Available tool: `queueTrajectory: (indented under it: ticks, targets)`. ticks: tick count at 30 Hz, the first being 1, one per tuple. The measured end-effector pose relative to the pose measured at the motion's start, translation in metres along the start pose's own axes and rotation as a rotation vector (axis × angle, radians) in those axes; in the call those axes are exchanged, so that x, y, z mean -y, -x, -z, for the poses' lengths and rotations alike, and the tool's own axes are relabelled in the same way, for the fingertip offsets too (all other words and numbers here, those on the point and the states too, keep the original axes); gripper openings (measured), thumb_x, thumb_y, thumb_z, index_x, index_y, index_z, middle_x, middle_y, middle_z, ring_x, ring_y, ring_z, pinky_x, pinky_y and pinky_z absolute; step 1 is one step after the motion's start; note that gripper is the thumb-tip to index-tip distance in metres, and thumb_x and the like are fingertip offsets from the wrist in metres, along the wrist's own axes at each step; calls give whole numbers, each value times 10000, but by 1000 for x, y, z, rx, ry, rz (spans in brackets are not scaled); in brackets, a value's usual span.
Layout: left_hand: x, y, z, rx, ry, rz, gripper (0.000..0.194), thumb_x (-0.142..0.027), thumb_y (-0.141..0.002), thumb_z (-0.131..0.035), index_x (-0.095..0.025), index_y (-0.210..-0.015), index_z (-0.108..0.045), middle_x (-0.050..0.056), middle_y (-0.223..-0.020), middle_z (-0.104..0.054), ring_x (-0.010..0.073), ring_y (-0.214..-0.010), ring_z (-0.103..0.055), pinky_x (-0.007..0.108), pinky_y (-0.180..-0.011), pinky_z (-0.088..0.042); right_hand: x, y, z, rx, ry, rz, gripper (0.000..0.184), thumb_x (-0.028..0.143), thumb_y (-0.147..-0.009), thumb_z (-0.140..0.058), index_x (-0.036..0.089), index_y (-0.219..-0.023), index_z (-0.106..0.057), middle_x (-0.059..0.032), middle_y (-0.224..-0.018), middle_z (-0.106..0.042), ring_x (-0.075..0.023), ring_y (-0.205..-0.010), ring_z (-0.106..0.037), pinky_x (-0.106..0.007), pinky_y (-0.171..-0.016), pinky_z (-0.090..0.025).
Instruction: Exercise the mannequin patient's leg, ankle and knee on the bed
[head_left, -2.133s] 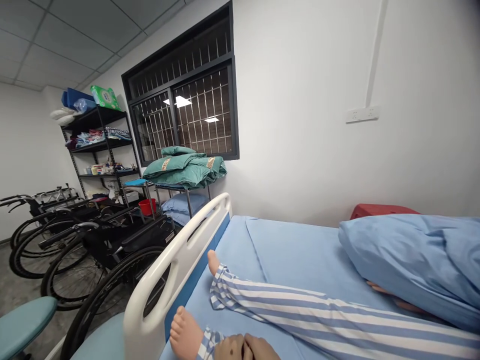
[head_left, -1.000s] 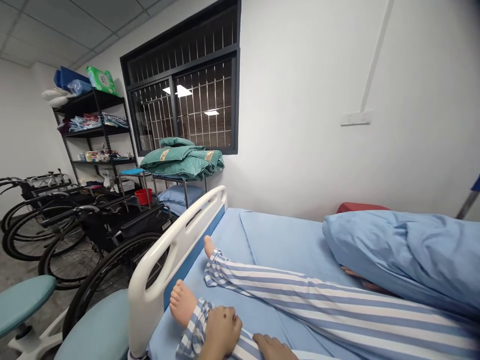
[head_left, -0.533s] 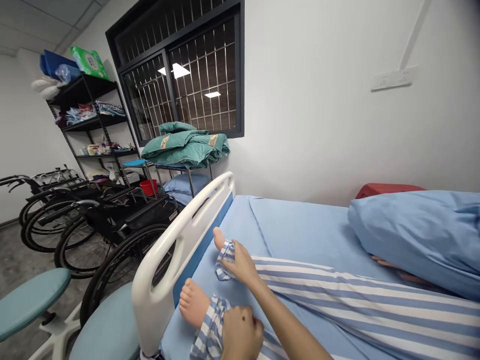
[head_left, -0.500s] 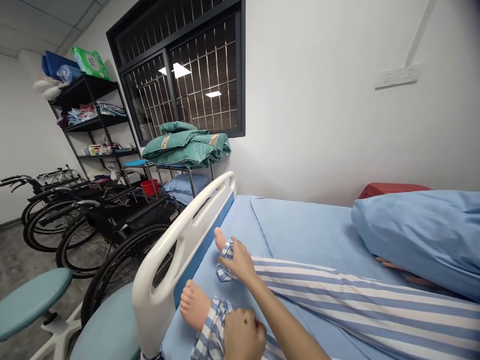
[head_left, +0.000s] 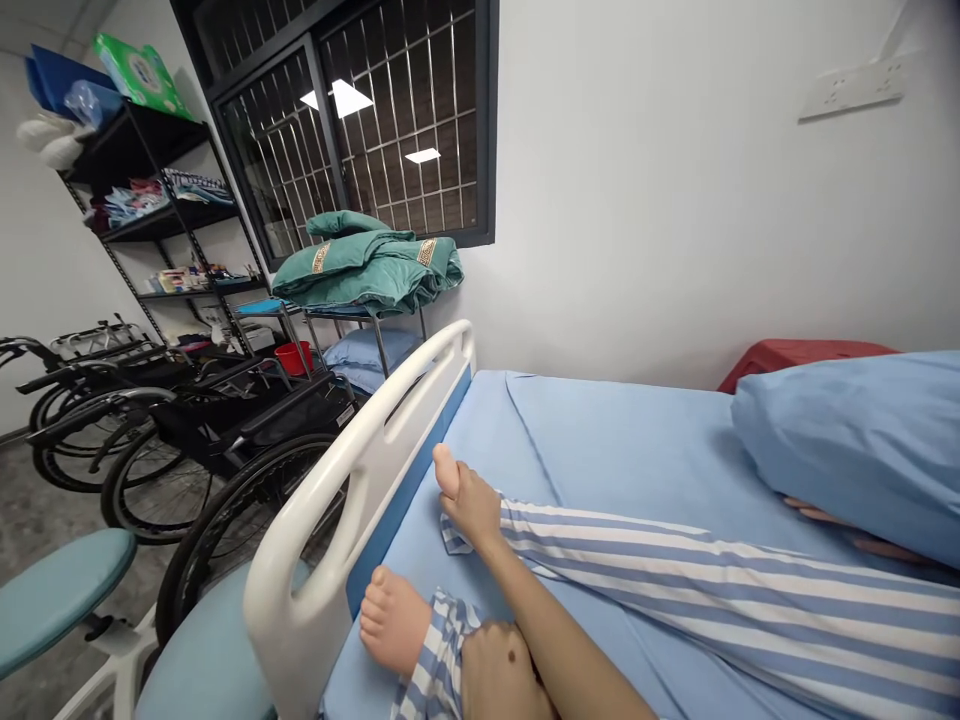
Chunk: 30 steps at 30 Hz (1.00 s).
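On the bed lie two legs in blue-and-white striped trousers (head_left: 637, 555), with bare, smooth, doll-like feet. My right hand (head_left: 476, 510) reaches across to the far foot (head_left: 445, 470) and closes around its ankle at the trouser cuff; its fingertips are partly hidden. Lower in the view, my left hand (head_left: 495, 670) is curled into a fist on the near trouser leg (head_left: 442, 650), bunching the cloth just above the near foot (head_left: 394, 620). My right forearm passes over part of that hand.
A white bed end board (head_left: 330, 480) borders the feet. A blue pillow (head_left: 855, 440) lies at right, near a red object (head_left: 802, 352). Beyond the board stand wheelchairs (head_left: 232, 440), a teal stool (head_left: 67, 590), a black shelf (head_left: 180, 215) and green folded quilts (head_left: 375, 265).
My right hand has shifted from the far cuff onto the ankle and wrapped around it. My left hand stays on the near trouser leg. The view has tilted slightly.
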<state>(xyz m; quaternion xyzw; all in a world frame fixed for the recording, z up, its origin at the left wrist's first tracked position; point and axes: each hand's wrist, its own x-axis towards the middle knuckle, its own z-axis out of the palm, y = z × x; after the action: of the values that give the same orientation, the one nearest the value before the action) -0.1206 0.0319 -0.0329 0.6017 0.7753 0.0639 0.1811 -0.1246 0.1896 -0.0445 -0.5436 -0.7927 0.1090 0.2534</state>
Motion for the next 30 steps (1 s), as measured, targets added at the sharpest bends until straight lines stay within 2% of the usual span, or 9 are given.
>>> queueTrajectory:
  ticks: [3,5,11,17,23,30]
  targets:
    - [-19,12,-10,-9,37,-17,242,-231,-732,-435,-197,-828,-654,99,-903,-650,239,-852,-572,330,-706,-386,2,1,2,17,5,0,368,292,-734,-493,222,-1088,-421,-57,-952,-587,-205,-858,-552,-258,-635,-303]
    - [-23,16,-11,-14,65,-25,256,-230,-735,-416,-188,-832,-649,106,-909,-645,249,-842,-572,346,-701,-389,4,2,4,21,-3,3,361,290,-733,-495,220,-1080,-421,-57,-956,-588,-208,-860,-554,-259,-637,-305]
    - [-21,16,-4,7,41,-101,254,-247,-741,-409,-168,-753,-650,130,-837,-646,256,-783,-576,360,-674,-400,7,9,11,29,-33,2,385,309,-707,-529,209,-1064,-428,-57,-962,-599,-214,-853,-566,-262,-631,-310]
    - [-20,16,-7,-23,16,-120,243,-272,-752,-424,-169,-737,-643,128,-800,-641,266,-754,-579,388,-676,-409,7,16,16,76,5,22,331,323,-712,-527,203,-1006,-435,-61,-933,-601,-212,-832,-575,-262,-616,-320]
    - [-21,16,-4,15,68,-93,227,-320,-742,-485,-162,-752,-648,127,-825,-643,243,-795,-576,374,-752,-404,7,16,17,70,-2,2,357,320,-699,-533,208,-1022,-431,-49,-920,-605,-221,-829,-581,-270,-616,-327]
    - [-22,16,-3,20,83,-38,242,-318,-749,-483,-149,-782,-653,141,-857,-640,252,-814,-582,363,-747,-406,7,14,17,91,-9,0,380,303,-685,-547,208,-1034,-429,-59,-942,-604,-217,-849,-581,-271,-624,-335]
